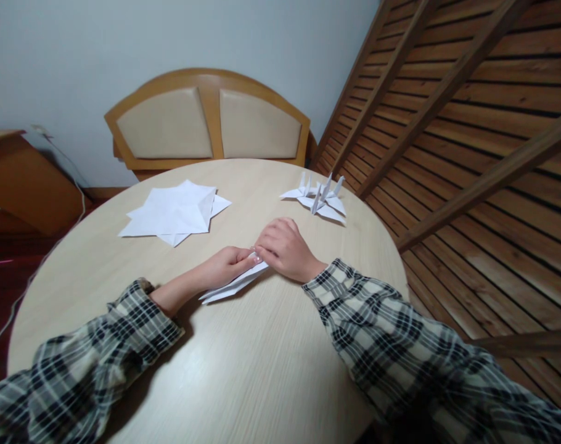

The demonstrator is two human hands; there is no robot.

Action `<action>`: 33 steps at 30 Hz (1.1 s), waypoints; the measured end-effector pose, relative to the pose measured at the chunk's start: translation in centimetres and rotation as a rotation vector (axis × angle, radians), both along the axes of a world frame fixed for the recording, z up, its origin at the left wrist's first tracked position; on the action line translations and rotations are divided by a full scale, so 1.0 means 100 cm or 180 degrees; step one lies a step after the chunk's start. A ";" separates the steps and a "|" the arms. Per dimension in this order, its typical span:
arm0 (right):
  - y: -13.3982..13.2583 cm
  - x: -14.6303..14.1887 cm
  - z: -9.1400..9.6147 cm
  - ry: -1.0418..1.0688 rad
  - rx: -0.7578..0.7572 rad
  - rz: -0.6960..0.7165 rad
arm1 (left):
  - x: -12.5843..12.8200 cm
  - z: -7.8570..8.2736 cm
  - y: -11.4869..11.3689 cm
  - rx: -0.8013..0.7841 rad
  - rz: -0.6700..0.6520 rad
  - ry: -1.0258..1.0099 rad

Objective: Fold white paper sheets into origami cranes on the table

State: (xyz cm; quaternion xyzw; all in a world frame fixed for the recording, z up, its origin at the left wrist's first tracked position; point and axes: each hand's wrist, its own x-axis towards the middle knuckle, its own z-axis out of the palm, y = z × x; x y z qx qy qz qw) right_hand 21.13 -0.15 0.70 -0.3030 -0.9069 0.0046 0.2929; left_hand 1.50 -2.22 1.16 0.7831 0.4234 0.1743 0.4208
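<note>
Over the middle of the table, a narrow folded sheet of white paper [237, 285] slants up to the right between both hands. My left hand [227, 264] is closed on it, thumb along its upper edge near the far end. At that far end my right hand [285, 248] curls over the paper, its thumb meeting the left thumb. The right fingers cover the paper's tip, so its shape there is hidden. Layered folds show at the near lower end.
White paper sheets [169, 209] lie stacked at odd angles on the round table [262, 370], at the far left. Several folded paper cranes [324, 200] stand at the far right. Behind are a wooden headboard [209, 117] and, on the right, a slatted wooden screen [470, 123].
</note>
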 end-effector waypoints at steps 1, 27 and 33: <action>0.001 0.001 0.000 -0.0049 -0.0028 0.0051 | 0.000 0.000 0.000 0.0027 -0.0020 0.0023; 0.032 0.027 0.000 -0.0017 -0.0359 -0.0093 | 0.003 0.003 -0.004 -0.0041 0.0144 0.0070; 0.033 0.028 -0.002 0.0274 -0.0494 -0.0156 | 0.000 -0.001 -0.001 -0.0065 0.0147 0.0046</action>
